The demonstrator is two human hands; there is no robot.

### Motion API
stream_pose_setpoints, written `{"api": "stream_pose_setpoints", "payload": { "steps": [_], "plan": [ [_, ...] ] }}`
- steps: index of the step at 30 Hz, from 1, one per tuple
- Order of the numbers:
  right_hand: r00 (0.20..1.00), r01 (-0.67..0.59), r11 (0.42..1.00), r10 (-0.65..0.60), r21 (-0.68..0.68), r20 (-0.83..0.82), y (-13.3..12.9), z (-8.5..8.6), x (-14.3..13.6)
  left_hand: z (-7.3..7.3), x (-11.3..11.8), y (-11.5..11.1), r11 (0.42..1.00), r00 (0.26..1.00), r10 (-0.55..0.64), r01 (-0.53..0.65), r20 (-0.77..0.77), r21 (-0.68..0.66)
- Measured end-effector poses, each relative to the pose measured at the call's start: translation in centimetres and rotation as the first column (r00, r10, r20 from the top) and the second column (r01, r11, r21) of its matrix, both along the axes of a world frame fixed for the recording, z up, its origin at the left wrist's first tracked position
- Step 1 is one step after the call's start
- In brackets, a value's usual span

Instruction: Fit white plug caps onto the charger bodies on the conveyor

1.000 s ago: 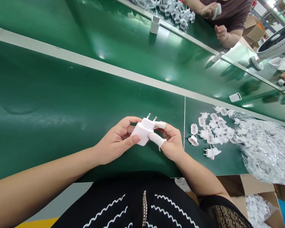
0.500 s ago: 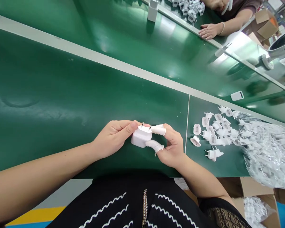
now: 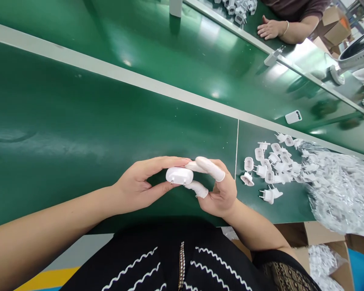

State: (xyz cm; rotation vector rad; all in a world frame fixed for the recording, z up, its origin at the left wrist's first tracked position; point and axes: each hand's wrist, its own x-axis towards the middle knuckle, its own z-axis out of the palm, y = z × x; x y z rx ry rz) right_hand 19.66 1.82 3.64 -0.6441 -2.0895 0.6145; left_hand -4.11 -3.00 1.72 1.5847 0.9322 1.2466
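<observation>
A white two-pin plug adapter (image 3: pixel 179 175) is held between both hands above the green bench, its pin face turned toward me and the pins pointing down. My left hand (image 3: pixel 142 184) grips it from the left, fingers along the far side and thumb on the near side. White finger cots cover the thumb and fingertips of my right hand (image 3: pixel 220 186), which pinches the adapter's right end. To the right lies a loose heap of white plug pieces (image 3: pixel 279 165), some showing pins and others an open socket face.
A clear plastic bag of white parts (image 3: pixel 342 190) sits at the bench's right end, with a cardboard box (image 3: pixel 341 258) below. Beyond the pale strip, white plugs (image 3: pixel 271 59) stand on the line. A co-worker's hand (image 3: pixel 269 29) rests across from me.
The adapter has been turned over in my hands: its pins pointed away before and now point down toward me. Across the bench, the co-worker's other hand has left the view.
</observation>
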Motion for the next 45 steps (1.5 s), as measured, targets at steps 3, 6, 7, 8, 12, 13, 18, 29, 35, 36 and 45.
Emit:
{"api": "stream_pose_setpoints", "payload": {
  "steps": [3,6,7,8,12,13,18,29,35,36,45],
  "plan": [
    [0.998,-0.023,0.998,0.02,-0.057,-0.061,-0.3,-0.5,0.0,0.0,-0.3,0.0,0.998,0.997,-0.041,0.044,-0.071,0.048],
    [0.996,-0.035,0.995,0.027,-0.097,-0.08,-0.5,-0.9,0.0,-0.2,-0.7,0.0,0.997,0.994,-0.04,0.047,-0.106,0.069],
    [0.997,-0.034,0.995,0.027,-0.094,-0.076,-0.5,-1.0,0.1,-0.3,-0.8,0.0,0.996,0.993,-0.033,0.043,-0.117,0.083],
    [0.997,-0.031,0.996,0.025,-0.087,-0.07,-0.5,-1.1,0.1,-0.4,-0.8,0.0,0.994,0.991,-0.03,0.043,-0.131,0.101],
    [1.0,0.006,0.997,-0.004,-0.078,0.019,-0.2,-1.6,0.3,-0.7,-0.8,0.0,0.983,0.97,0.108,-0.071,-0.216,0.172],
    [0.998,0.009,0.997,-0.004,-0.082,0.066,0.0,-1.8,0.3,-0.7,-0.7,-0.1,0.978,0.957,0.161,-0.122,-0.24,0.172],
    [0.926,0.156,0.985,-0.122,-0.069,0.357,3.0,-1.4,1.2,-0.9,-1.0,0.3,0.949,0.86,0.228,-0.302,-0.457,-0.095],
    [0.233,0.901,0.432,-0.425,-0.03,0.875,9.5,3.0,7.3,-0.7,-3.1,4.1,0.819,0.894,0.287,-0.415,-0.344,-0.396],
    [0.355,0.825,0.562,-0.431,-0.061,0.829,9.6,2.6,7.8,0.9,-3.7,13.4,0.837,0.805,0.425,-0.524,-0.415,-0.159],
    [0.378,0.811,0.58,-0.431,-0.069,0.819,9.7,2.6,7.9,1.0,-3.9,15.5,0.778,0.736,0.512,-0.616,-0.443,-0.123],
    [0.53,0.756,0.642,-0.488,-0.127,0.693,9.4,2.8,8.0,0.9,-7.2,25.6,0.564,0.491,0.685,-0.825,-0.538,-0.034]
  ]
}}
